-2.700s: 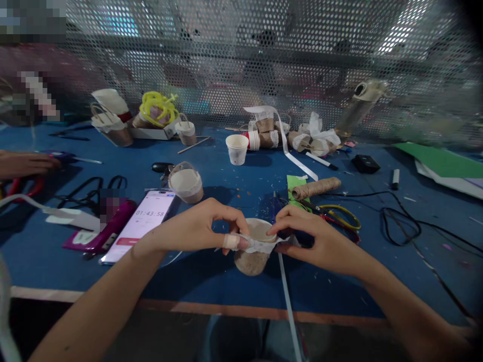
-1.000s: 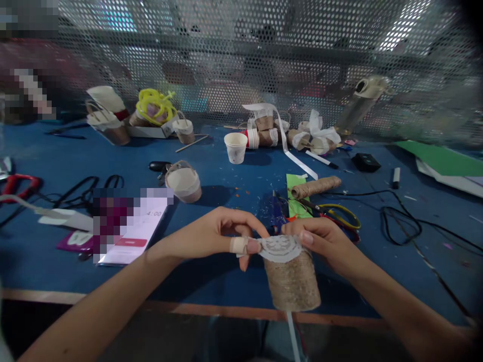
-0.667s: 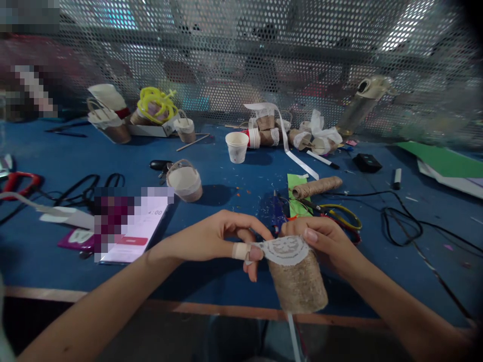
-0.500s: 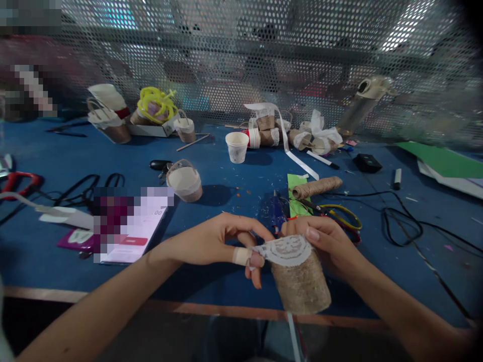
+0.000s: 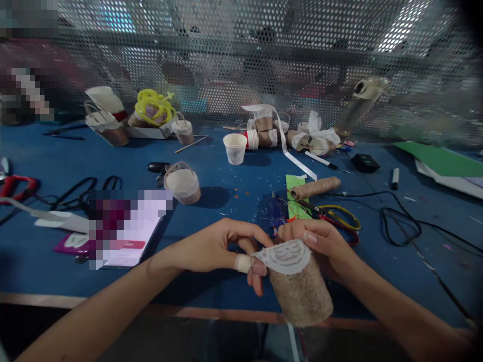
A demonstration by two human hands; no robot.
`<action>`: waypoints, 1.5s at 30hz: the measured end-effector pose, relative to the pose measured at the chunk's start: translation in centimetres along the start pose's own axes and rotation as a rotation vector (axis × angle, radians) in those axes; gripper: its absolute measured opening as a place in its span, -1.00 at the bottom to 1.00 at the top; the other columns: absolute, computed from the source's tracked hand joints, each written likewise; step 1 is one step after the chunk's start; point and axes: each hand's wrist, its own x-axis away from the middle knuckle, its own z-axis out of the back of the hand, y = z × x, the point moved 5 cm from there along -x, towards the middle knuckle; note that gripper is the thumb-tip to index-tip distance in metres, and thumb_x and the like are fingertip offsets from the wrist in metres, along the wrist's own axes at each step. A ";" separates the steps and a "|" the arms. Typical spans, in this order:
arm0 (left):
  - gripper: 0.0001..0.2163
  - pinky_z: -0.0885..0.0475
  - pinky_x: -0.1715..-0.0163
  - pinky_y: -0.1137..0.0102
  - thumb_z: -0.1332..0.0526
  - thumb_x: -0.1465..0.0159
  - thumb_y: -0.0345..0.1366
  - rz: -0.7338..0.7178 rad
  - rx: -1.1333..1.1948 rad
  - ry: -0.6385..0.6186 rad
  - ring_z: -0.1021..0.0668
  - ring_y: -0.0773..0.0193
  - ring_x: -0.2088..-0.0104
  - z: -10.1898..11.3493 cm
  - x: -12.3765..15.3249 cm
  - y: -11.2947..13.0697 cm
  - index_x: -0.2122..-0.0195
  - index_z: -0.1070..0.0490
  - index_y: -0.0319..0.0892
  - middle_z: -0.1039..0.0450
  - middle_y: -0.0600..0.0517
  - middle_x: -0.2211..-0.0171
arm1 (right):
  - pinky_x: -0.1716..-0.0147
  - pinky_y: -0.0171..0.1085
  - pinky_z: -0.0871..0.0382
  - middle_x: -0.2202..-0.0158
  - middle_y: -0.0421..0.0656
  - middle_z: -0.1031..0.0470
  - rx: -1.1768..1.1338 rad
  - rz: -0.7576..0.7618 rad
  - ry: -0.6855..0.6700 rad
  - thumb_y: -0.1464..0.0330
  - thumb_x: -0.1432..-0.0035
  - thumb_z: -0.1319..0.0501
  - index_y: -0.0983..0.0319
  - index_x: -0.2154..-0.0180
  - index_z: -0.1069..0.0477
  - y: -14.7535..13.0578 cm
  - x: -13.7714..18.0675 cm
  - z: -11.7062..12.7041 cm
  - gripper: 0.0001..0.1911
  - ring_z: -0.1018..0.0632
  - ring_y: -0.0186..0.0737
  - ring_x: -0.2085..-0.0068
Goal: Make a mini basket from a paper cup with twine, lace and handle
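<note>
A twine-wrapped cup (image 5: 304,296) is tilted near the table's front edge, with white lace trim (image 5: 290,257) around its upper part. My right hand (image 5: 327,242) grips the cup at its lace-covered end, thumb on top and the other fingers partly hidden behind it. My left hand (image 5: 222,245), a bandage on its thumb, pinches the loose tip of the lace at the cup's left side. Just beyond both hands lie a blue glue gun (image 5: 277,211), a roll of twine (image 5: 316,188) on green paper (image 5: 296,177), and yellow-handled scissors (image 5: 341,215).
A small basket (image 5: 184,185) and a white paper cup (image 5: 235,149) stand mid-table. A phone (image 5: 141,229) lies left of my forearm, and red-handled scissors (image 5: 18,187) sit farther left. Several finished baskets (image 5: 107,131) line the perforated screen (image 5: 226,65). A black cable (image 5: 400,221) loops at right.
The cup has tipped slightly and dropped a little lower in the view. My left pinch on the lace and my right grip stay about the same.
</note>
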 end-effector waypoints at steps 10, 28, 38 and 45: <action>-0.91 -0.54 0.26 0.47 -0.38 -0.25 -0.40 -0.025 0.038 -0.009 -0.70 0.31 0.41 -0.2 -0.1 -0.4 0.23 -0.54 -0.23 -0.69 -0.01 0.43 | 0.36 -0.28 -0.13 0.47 -0.24 -0.27 -0.088 -0.036 -0.013 0.18 -0.28 -0.25 0.23 0.49 -0.33 0.1 -0.3 -0.6 -0.64 -0.30 -0.29 0.39; -0.86 -0.55 0.18 0.42 -0.27 -0.37 -0.33 -0.102 0.002 -0.087 -0.71 0.22 0.28 -0.6 0.3 0.4 0.10 -0.54 -0.23 -0.68 -0.09 0.35 | 0.34 -0.21 -0.17 0.49 -0.20 -0.27 -0.121 0.072 -0.039 0.20 -0.27 -0.20 0.20 0.49 -0.30 -0.5 -0.1 -0.9 -0.68 -0.33 -0.20 0.38; -0.84 -0.52 0.18 0.40 -0.28 -0.36 -0.31 -0.135 -0.059 -0.128 -0.70 0.23 0.32 -0.8 0.1 0.6 0.08 -0.52 -0.24 -0.69 -0.11 0.34 | 0.35 -0.19 -0.22 0.51 -0.19 -0.28 -0.058 0.121 -0.075 0.18 -0.25 -0.20 0.18 0.51 -0.31 -1.2 -0.2 -1.3 -0.67 -0.33 -0.19 0.39; -0.83 -0.54 0.18 0.38 -0.28 -0.36 -0.23 -0.172 -0.093 -0.080 -0.70 0.22 0.31 -0.7 0.1 0.5 0.17 -0.55 -0.23 -0.68 -0.11 0.37 | 0.34 -0.16 -0.23 0.51 -0.20 -0.28 -0.054 0.108 -0.100 0.17 -0.25 -0.21 0.18 0.51 -0.30 -0.9 -0.2 -1.3 -0.66 -0.35 -0.19 0.39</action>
